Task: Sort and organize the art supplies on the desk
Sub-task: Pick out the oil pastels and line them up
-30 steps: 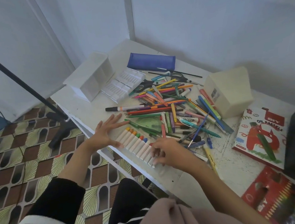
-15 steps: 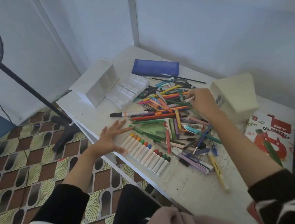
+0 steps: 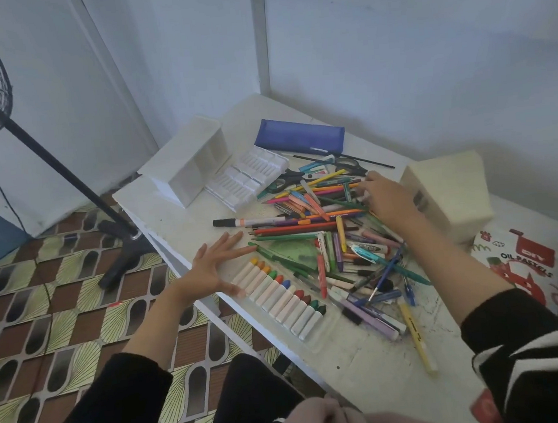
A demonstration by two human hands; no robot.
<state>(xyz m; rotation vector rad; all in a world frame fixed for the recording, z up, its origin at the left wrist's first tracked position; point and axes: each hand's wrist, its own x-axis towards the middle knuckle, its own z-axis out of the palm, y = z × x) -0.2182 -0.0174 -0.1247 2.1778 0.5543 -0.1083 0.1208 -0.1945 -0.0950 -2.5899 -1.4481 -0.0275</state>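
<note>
A jumbled pile of pens, pencils and markers (image 3: pixel 323 227) covers the middle of the white desk (image 3: pixel 361 356). Along its near edge a row of white-wrapped oil pastels (image 3: pixel 278 292) lies in a clear tray. My left hand (image 3: pixel 214 264) rests flat on the desk with fingers spread, touching the left end of that row. My right hand (image 3: pixel 384 198) reaches into the far side of the pile, next to a cream box (image 3: pixel 447 189). Its fingertips curl down among the pens, and whether they hold one is hidden.
A white compartment organizer (image 3: pixel 192 161), a ribbed white tray insert (image 3: pixel 251 176) and a blue pencil case (image 3: pixel 298 135) stand at the back left. Scissors (image 3: pixel 288 180) lie by the pile. An oil pastels box (image 3: pixel 518 258) lies at right. A fan stand (image 3: pixel 65 176) stands left of the desk.
My right hand left the right end of the pastel row and went across to the far side of the pile. My left hand has stayed beside the pastels.
</note>
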